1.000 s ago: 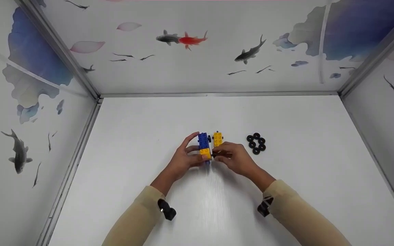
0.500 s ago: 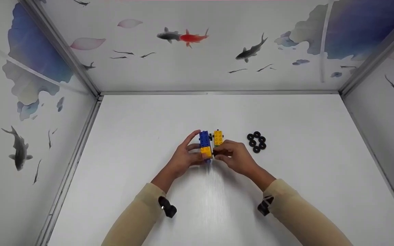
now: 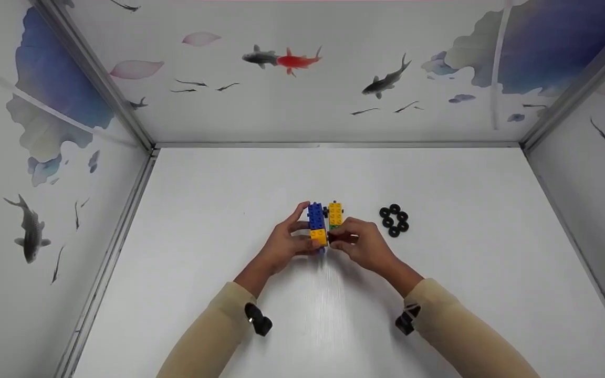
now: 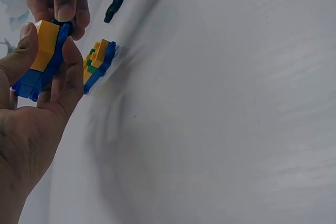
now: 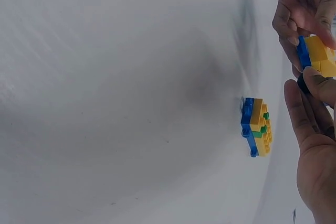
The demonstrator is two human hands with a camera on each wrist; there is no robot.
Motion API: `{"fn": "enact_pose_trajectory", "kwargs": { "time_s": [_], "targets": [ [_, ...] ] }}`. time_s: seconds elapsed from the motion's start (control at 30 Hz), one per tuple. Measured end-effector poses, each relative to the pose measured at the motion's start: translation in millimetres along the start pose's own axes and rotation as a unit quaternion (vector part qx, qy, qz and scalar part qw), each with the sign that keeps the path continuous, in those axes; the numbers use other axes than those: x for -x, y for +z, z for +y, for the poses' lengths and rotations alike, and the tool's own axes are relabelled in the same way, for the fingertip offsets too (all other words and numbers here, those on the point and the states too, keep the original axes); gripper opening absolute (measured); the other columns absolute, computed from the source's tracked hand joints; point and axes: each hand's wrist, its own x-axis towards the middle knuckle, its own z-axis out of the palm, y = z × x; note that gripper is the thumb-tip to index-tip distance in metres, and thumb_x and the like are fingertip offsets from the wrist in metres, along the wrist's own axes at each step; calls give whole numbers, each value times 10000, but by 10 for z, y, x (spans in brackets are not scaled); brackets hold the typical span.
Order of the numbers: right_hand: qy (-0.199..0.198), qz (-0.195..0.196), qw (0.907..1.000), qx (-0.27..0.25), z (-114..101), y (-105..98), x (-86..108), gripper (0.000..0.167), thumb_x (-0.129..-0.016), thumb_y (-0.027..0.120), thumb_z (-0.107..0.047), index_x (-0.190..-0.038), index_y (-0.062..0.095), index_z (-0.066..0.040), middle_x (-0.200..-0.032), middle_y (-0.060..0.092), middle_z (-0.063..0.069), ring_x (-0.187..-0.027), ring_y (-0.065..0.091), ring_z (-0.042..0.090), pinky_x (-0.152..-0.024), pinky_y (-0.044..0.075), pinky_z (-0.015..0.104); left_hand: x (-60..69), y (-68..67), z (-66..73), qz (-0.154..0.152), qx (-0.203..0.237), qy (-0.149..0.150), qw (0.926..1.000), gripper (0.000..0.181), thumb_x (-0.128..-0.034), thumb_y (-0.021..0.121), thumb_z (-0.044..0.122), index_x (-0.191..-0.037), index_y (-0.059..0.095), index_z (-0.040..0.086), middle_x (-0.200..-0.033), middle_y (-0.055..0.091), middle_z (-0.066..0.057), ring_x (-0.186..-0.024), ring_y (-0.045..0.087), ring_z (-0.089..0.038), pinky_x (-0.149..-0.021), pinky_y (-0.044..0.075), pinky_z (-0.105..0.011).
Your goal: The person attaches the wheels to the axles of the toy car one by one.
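My left hand (image 3: 281, 244) grips a toy brick car (image 3: 315, 216) with blue and yellow bricks, thumb on its yellow end. The car is held above the table. My right hand (image 3: 366, 244) pinches a black wheel (image 5: 303, 83) against the car's side; fingers partly cover it, so I cannot tell whether it is seated on the axle. One black wheel (image 3: 326, 211) shows on the car's right side, farther from me. Just beyond the right hand stands a second brick car (image 5: 257, 124), with yellow and green bricks on a blue base.
Several loose black wheels (image 3: 395, 208) lie in a small cluster on the white table (image 3: 465, 236), to the right of the hands. Printed panels with metal-framed edges (image 3: 334, 144) enclose the table at the back and both sides.
The left hand and the held car have shifted very slightly to the right. The right hand keeps its pinch on the wheel; the second car and loose wheels stay put.
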Motion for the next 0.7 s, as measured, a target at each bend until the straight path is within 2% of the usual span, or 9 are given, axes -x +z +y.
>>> {"fn": "enact_pose_trajectory", "kwargs": {
  "time_s": [0.23,0.5,0.7],
  "targets": [
    [40,-39,10000,80,-18,4,-23,281,-943,858,-6,-1197,851,-127,-1101,773,55,-1037,767,214,-945,681,357,-2,9,3,67,-80,93,9999,1038,-957,835,-17,-1727,329,460,-1571,554,-214,-1229,757,-320,-973,679,-414],
    [101,-117,9997,212,-23,2,-24,278,-949,861,-31,-1209,852,-128,-1100,769,42,-1033,758,197,-952,680,360,-4,30,-11,104,-309,147,9994,1030,-941,874,44,-1705,355,498,-1572,559,-196,-1253,746,-316,-991,673,-407],
    [164,-117,9998,84,-32,-4,-13,277,-959,848,-28,-1222,848,-118,-1110,770,56,-1058,764,210,-970,675,369,-5,33,-13,42,-161,138,9998,1047,-937,874,30,-1717,340,481,-1558,557,-199,-1253,749,-306,-990,673,-408]
  ]
}}
